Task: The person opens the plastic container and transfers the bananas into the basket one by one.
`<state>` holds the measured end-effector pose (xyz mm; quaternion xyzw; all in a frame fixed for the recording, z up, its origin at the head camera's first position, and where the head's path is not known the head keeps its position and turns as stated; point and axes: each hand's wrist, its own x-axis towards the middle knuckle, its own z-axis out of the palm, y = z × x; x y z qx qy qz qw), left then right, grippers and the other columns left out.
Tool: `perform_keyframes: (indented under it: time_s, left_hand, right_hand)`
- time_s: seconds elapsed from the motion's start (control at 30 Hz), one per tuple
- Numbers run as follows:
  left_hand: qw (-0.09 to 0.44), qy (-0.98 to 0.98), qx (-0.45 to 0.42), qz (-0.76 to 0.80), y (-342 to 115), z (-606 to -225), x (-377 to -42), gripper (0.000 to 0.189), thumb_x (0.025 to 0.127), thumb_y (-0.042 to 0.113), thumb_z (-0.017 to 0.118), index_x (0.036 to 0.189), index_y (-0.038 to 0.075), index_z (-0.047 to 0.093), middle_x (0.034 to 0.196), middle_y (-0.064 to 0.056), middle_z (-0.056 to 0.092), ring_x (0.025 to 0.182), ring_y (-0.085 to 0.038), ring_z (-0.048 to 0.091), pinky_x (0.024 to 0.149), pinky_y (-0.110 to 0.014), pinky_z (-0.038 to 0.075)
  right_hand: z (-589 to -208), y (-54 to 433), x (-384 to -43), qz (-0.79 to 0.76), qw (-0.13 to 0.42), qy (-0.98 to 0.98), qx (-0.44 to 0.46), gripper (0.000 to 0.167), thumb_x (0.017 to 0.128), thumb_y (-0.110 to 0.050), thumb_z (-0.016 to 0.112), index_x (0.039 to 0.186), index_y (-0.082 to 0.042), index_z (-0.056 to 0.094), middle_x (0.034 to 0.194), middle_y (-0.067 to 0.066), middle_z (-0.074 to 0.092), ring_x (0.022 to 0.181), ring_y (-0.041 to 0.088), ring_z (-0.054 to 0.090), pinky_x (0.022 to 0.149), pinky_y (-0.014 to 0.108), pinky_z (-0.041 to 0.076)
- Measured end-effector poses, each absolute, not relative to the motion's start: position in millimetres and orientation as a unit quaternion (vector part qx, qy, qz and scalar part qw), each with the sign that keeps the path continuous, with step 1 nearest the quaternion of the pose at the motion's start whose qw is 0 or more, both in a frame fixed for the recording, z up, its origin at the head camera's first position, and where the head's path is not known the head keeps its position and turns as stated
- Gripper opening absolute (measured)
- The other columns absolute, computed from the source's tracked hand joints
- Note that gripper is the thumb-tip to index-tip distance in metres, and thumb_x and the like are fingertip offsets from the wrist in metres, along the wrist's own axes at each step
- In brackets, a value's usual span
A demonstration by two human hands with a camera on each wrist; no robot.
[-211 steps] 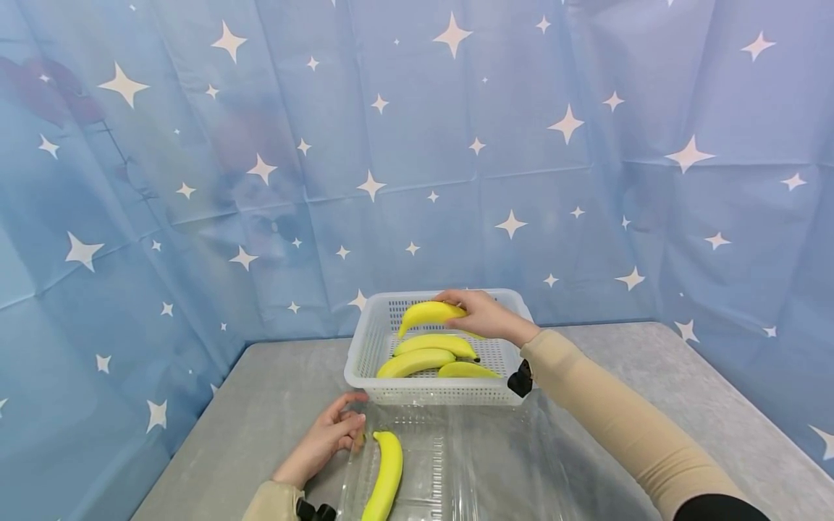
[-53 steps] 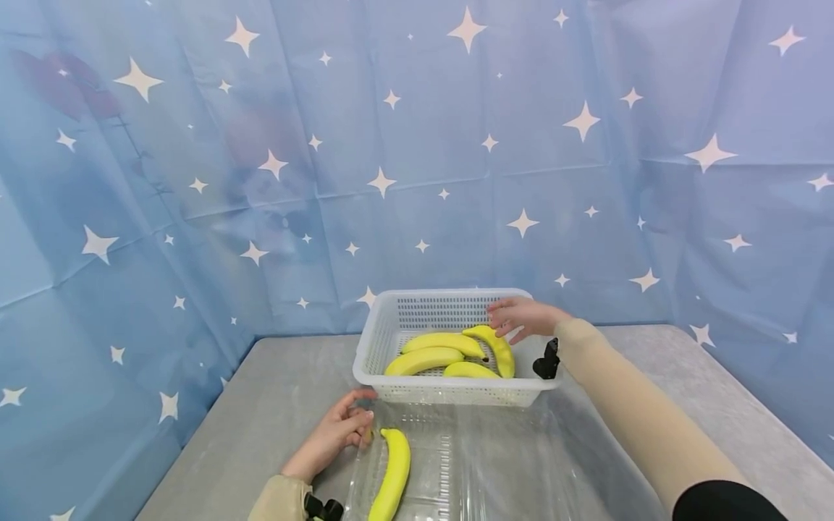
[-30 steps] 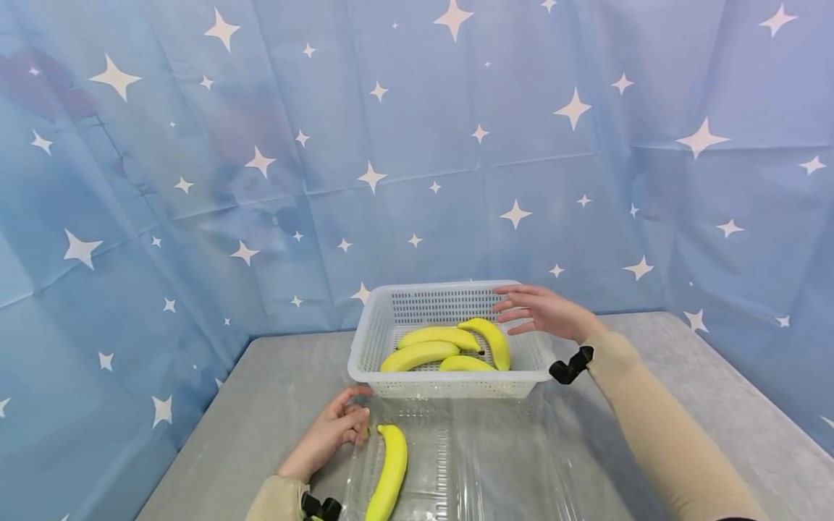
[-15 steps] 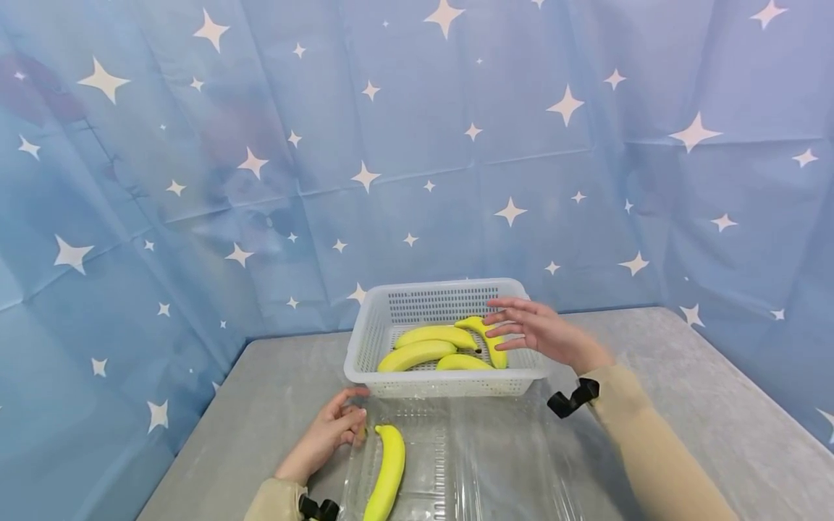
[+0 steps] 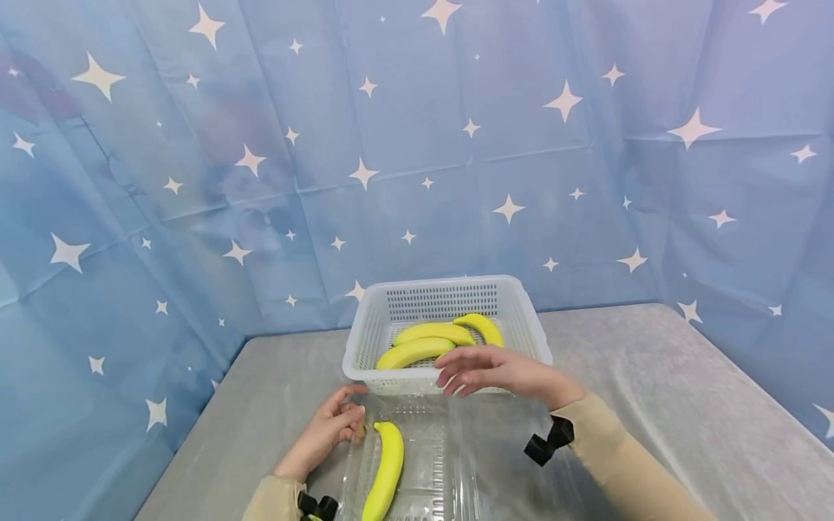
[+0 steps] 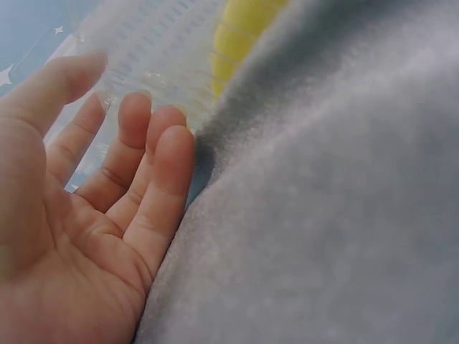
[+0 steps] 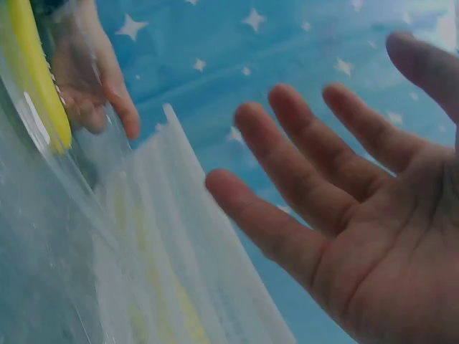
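My right hand (image 5: 498, 369) hovers over the near rim of a white perforated basket (image 5: 443, 293), holding nothing, its fingers spread in the right wrist view. Several bananas lie in the basket, among them one curved banana (image 5: 481, 328) at the right and one front banana (image 5: 414, 352). A clear plastic container (image 5: 425, 463) lies open in front of the basket, with a single banana (image 5: 384, 474) lengthwise in its left half. At that container's far left corner rests my left hand (image 5: 326, 434), fingers loosely bent, as the left wrist view shows.
The grey cloth-covered table (image 5: 615, 347) extends on both sides of the basket. A blue curtain with white stars (image 5: 417, 145) hangs right behind the table. The container's lid half (image 5: 511, 452) lies flat to the right.
Earlier my right hand held a banana over the basket; it let it go at the basket's right side, then withdrew and moved left toward the near rim. My left hand has stayed in place.
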<state>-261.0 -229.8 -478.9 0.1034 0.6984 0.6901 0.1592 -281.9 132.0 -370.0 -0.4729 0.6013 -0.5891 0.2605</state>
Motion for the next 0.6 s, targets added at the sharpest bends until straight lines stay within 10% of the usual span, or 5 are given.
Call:
perform_keyframes:
  time_s: [0.4, 0.6]
  left_hand:
    - [0.155, 0.713, 0.069, 0.681, -228.4, -480.8, -259.6, 0.046, 0.099, 0.015, 0.056, 0.139, 0.003, 0.038, 0.078, -0.003, 0.056, 0.064, -0.014, 0.057, 0.060, -0.028, 0.051]
    - [0.154, 0.711, 0.078, 0.682, -227.7, -479.7, -260.4, 0.043, 0.099, 0.014, 0.054, 0.138, 0.003, 0.038, 0.079, -0.003, 0.056, 0.064, -0.014, 0.057, 0.060, -0.027, 0.051]
  right_hand:
    - [-387.0, 62.7, -263.7, -0.482, 0.345, 0.624, -0.509, 0.055, 0.095, -0.030, 0.064, 0.141, -0.005, 0.045, 0.139, 0.004, 0.051, 0.125, 0.027, 0.051, 0.102, 0.041, 0.042]
    - [-395.0, 45.6, -263.0, -0.424, 0.312, 0.667, -0.527, 0.053, 0.091, -0.016, 0.069, 0.140, -0.012, 0.049, 0.140, 0.002, 0.051, 0.129, 0.018, 0.047, 0.105, 0.040, 0.038]
